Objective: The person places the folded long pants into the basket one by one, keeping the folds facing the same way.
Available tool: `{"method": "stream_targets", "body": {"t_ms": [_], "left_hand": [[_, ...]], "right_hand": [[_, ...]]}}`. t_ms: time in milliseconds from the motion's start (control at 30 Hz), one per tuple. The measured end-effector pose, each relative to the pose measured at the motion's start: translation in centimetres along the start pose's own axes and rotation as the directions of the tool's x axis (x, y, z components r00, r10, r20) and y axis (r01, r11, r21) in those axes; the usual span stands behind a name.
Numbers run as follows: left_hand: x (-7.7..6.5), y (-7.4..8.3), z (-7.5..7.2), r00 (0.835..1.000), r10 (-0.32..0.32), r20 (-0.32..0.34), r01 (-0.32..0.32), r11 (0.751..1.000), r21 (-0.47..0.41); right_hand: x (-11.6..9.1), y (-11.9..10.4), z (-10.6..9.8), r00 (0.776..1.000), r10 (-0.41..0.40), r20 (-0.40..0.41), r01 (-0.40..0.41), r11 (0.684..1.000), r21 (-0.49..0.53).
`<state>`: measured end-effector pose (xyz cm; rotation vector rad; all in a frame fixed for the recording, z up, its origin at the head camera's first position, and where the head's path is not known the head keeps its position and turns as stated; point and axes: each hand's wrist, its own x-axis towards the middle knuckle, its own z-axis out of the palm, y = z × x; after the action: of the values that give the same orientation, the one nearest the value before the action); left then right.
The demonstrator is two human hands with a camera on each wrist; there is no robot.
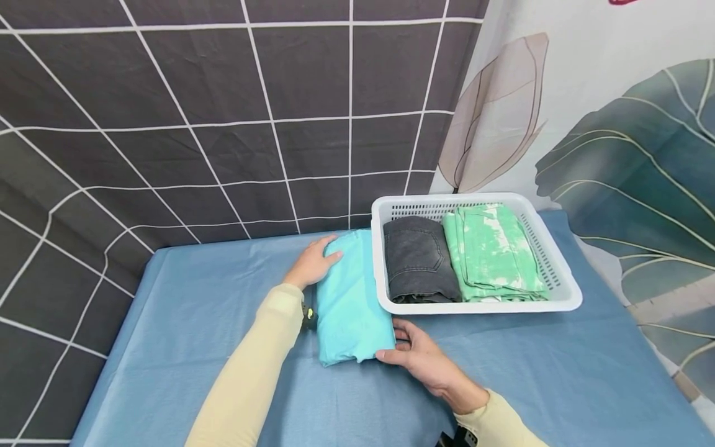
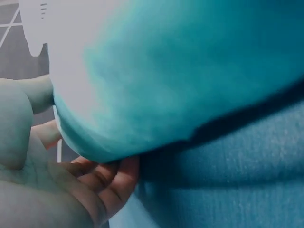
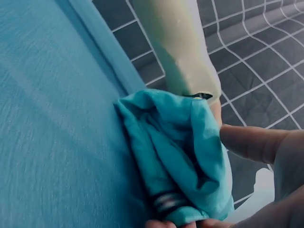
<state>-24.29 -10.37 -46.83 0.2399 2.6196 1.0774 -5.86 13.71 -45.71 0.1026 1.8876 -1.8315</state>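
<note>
A folded turquoise garment (image 1: 353, 298) lies lengthwise on the blue-covered surface, right against the left side of a white plastic basket (image 1: 475, 308). My left hand (image 1: 313, 264) grips its far left end; in the left wrist view the fingers (image 2: 116, 185) curl beneath the cloth's edge. At the near right corner my right hand (image 1: 419, 357) holds the garment, thumb on top and fingers round the side. The right wrist view shows the bundle's end, with loose folded layers (image 3: 175, 152) and a dark striped band (image 3: 168, 202) low down.
Inside the basket, folded dark jeans (image 1: 416, 261) sit left of a folded green and white cloth (image 1: 494, 254). Blue fabric (image 1: 184, 347) covers the work surface. Behind it hangs a dark curtain with a white grid (image 1: 313, 81), beside a leaf-patterned one (image 1: 625, 174).
</note>
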Motion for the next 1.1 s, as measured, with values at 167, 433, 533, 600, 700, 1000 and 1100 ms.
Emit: {"method": "stream_targets", "body": {"t_ms": [167, 433, 533, 600, 700, 1000, 1100], "left_hand": [[-0.3, 0.3, 0.0, 1.0, 0.0, 0.006, 0.0, 1.0, 0.014], [-0.6, 0.0, 0.2, 1.0, 0.001, -0.022, -0.001, 1.0, -0.009], [-0.8, -0.1, 0.2, 1.0, -0.004, -0.026, 0.003, 1.0, -0.028], [-0.9, -0.3, 0.2, 0.999, -0.01, -0.03, 0.009, 0.999, -0.042], [-1.1, -0.5, 0.2, 0.999, -0.02, -0.037, 0.018, 0.998, -0.055], [-1.5, -0.9, 0.1, 0.998, -0.044, -0.042, 0.041, 0.997, -0.065], [-1.6, -0.9, -0.1, 0.998, -0.049, -0.032, 0.047, 0.997, -0.059]], "right_hand": [[-0.3, 0.1, 0.3, 0.999, -0.022, -0.032, 0.02, 0.997, -0.076], [-0.2, 0.7, 0.2, 0.999, -0.023, 0.03, 0.023, 1.0, 0.001], [-0.2, 0.9, -0.1, 0.998, -0.015, 0.061, 0.013, 0.999, 0.04], [-0.1, 1.0, -0.3, 0.997, -0.014, 0.074, 0.01, 0.998, 0.056], [-0.1, 1.1, -0.4, 0.997, -0.023, 0.08, 0.018, 0.998, 0.064], [-0.3, 1.2, -0.7, 0.996, -0.053, 0.072, 0.049, 0.997, 0.06], [-0.3, 1.2, -0.7, 0.994, -0.068, 0.084, 0.063, 0.996, 0.065]]}}
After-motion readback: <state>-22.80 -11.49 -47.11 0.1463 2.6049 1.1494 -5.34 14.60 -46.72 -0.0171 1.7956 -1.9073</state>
